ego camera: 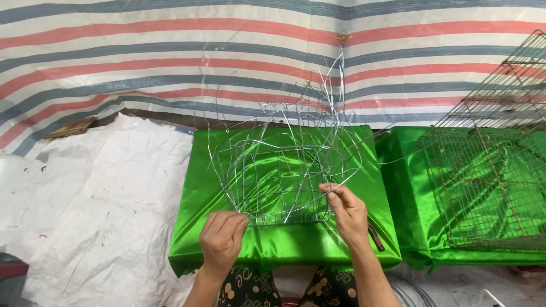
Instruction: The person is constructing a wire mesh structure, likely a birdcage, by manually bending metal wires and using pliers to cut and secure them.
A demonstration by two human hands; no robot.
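Note:
A tangled basket-like frame of thin silver wire (278,170) stands on a block covered in shiny green cloth (199,227). Loose wire ends stick up from its far side. My left hand (222,239) grips the frame's near left bottom corner, fingers curled. My right hand (346,209) pinches a single wire strand at the frame's near right side, with thumb and fingers closed on it. A dark tool with a red handle (376,239) lies on the green cloth just right of my right wrist.
A second green-covered block (409,239) at right bears rusty wire mesh panels (489,187), with a wire cage (506,91) behind. White sacking (96,193) covers the ground at left. A striped red, grey and white tarpaulin (170,51) hangs behind.

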